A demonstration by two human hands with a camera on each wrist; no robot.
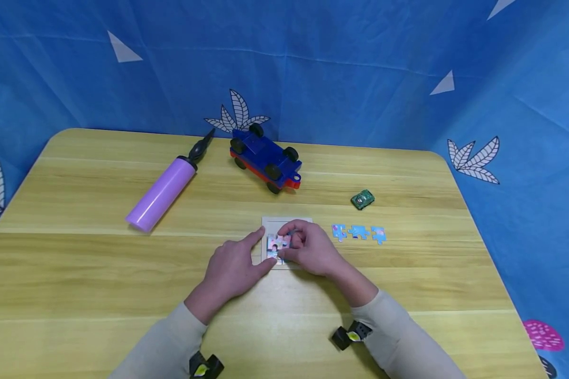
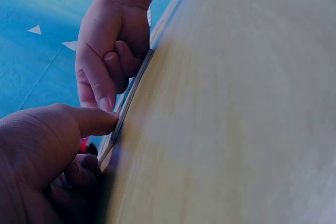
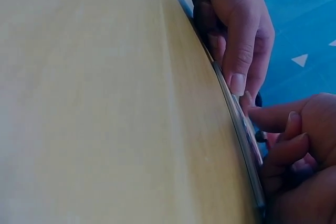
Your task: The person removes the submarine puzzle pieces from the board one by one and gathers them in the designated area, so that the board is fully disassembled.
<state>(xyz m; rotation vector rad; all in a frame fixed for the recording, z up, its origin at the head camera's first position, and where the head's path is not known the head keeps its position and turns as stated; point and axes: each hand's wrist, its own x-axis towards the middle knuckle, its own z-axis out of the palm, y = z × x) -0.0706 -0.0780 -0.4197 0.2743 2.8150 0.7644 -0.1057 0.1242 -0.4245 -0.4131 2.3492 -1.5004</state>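
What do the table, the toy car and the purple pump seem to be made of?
Table: wood or wood-look laminate; pale grain lines, smooth.
Toy car: probably plastic; solid blue and red, moulded black wheels.
Purple pump: likely plastic; smooth, slightly shiny tube.

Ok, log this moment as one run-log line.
left hand steadies puzzle board | right hand presses piece into board | three loose pieces right of board

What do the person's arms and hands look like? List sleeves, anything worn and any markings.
Both arms wear long, plain cream sleeves that end at the wrists. The left hand and right hand are bare: no gloves, and no rings or watch that the views show. The fingers have short, unpainted nails. Under each forearm sits a small black device with a yellow mark, one on the left and one on the right.
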